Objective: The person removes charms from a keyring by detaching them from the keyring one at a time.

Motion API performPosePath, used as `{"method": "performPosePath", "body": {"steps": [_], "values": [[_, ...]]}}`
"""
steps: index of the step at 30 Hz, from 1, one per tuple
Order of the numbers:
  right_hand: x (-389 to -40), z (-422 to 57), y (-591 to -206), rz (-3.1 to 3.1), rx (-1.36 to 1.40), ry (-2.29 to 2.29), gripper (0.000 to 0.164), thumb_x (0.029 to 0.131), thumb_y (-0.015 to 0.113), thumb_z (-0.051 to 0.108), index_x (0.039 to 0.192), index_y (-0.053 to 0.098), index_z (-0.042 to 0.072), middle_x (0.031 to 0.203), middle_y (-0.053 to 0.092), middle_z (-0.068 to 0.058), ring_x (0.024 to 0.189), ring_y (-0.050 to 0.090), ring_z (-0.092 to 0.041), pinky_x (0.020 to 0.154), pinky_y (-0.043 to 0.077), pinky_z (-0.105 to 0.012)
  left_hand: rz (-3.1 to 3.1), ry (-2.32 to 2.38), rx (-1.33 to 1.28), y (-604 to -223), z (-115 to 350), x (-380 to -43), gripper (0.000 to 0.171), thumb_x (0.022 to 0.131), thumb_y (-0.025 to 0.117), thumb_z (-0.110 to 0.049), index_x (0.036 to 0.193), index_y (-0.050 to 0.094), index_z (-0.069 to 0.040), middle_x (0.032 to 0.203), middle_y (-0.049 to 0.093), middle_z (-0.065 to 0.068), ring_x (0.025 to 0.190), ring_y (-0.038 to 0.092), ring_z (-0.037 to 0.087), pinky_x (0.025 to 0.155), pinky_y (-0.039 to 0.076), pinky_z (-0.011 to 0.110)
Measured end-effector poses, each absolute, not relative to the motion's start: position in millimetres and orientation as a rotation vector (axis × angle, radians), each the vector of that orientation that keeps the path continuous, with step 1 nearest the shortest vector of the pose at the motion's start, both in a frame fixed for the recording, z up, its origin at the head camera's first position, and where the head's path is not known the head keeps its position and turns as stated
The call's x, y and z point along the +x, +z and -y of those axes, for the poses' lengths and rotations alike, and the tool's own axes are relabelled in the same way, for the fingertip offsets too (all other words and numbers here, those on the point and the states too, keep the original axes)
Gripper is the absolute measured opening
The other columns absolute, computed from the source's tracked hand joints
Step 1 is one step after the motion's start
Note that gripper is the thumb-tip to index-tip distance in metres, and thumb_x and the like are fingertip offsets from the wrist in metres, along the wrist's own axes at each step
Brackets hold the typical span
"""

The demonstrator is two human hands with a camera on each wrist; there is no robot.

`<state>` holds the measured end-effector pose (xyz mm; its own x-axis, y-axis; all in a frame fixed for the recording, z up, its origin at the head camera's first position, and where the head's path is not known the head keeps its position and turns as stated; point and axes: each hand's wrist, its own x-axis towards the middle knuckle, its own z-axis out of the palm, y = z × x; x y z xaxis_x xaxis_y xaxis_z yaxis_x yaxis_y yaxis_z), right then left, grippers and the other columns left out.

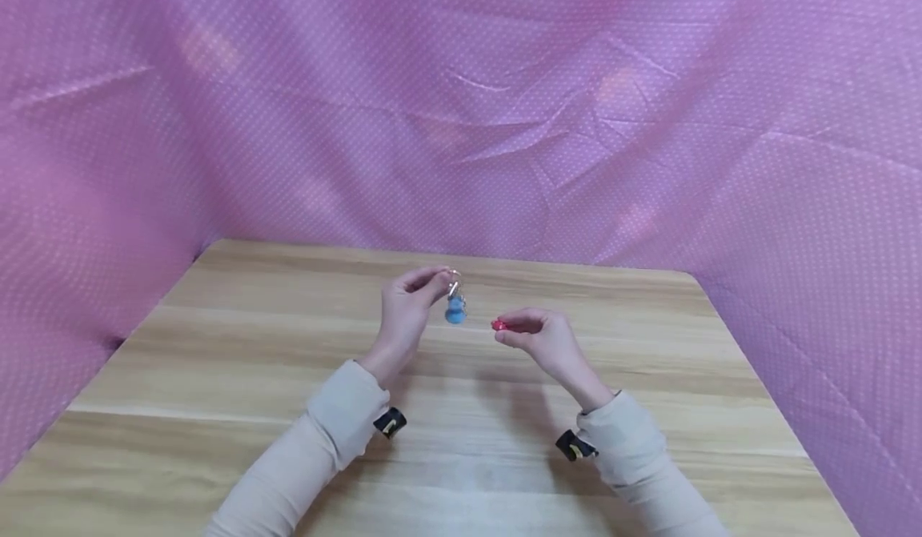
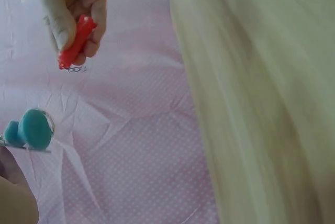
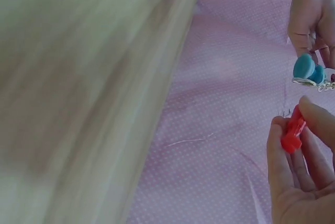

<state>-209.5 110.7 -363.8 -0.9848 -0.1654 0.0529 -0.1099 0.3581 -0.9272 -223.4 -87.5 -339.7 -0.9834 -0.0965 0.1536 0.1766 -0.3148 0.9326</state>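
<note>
My left hand (image 1: 405, 311) pinches a keychain by its top, above the table. From it hangs a blue, rounded charm (image 1: 455, 310) with metal links beside it; in the left wrist view this charm (image 2: 35, 130) looks teal and made of two rounded parts. To its right, my right hand (image 1: 545, 343) pinches a small red piece (image 1: 499, 325) between thumb and fingers. Seen from the right wrist, the red piece (image 3: 293, 136) is narrow and glossy, with a bit of thin chain at one end. Its exact kind cannot be told. The two things are apart.
A light wood-grain table (image 1: 252, 345) lies under both hands. Pink dotted cloth (image 1: 461, 121) hangs behind it and along both sides. A dark band with a small device (image 1: 390, 422) sits at the left wrist, and another band (image 1: 575, 446) at the right.
</note>
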Motion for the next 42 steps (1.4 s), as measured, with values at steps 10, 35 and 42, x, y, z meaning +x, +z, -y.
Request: {"method": "performPosePath", "body": {"steps": [10, 35, 42], "values": [[-213, -110, -366, -2.563, -0.305, -1.755, 0.027, 0.076, 0.074, 0.009, 0.101, 0.068, 0.002, 0.098, 0.07, -0.012, 0.084, 0.067, -0.015, 0.074, 0.056, -0.023, 2.056, -2.211, -0.132, -345, 99, -223, 0.019, 0.082, 0.068, -0.016, 0.096, 0.067, -0.003, 0.086, 0.069, -0.002, 0.081, 0.063, 0.01, 0.084, 0.053, 0.025], [-306, -131, -431, -2.519, -0.066, -1.559, 0.028, 0.078, 0.071, 0.01, 0.105, 0.066, 0.003, 0.098, 0.069, -0.013, 0.087, 0.064, -0.021, 0.077, 0.055, -0.03, 2.416, -2.172, -0.246, -374, 103, -218, 0.02, 0.082, 0.068, -0.018, 0.097, 0.069, -0.005, 0.092, 0.069, 0.004, 0.083, 0.063, 0.012, 0.082, 0.054, 0.031], [-317, -131, -444, -2.544, 0.039, -1.524, 0.029, 0.074, 0.073, 0.004, 0.102, 0.066, 0.003, 0.099, 0.069, -0.013, 0.085, 0.064, -0.017, 0.076, 0.054, -0.024, 2.417, -2.196, -0.251, -373, 109, -221, 0.018, 0.083, 0.066, -0.016, 0.098, 0.068, -0.006, 0.094, 0.069, 0.005, 0.086, 0.064, 0.014, 0.083, 0.053, 0.029]]}}
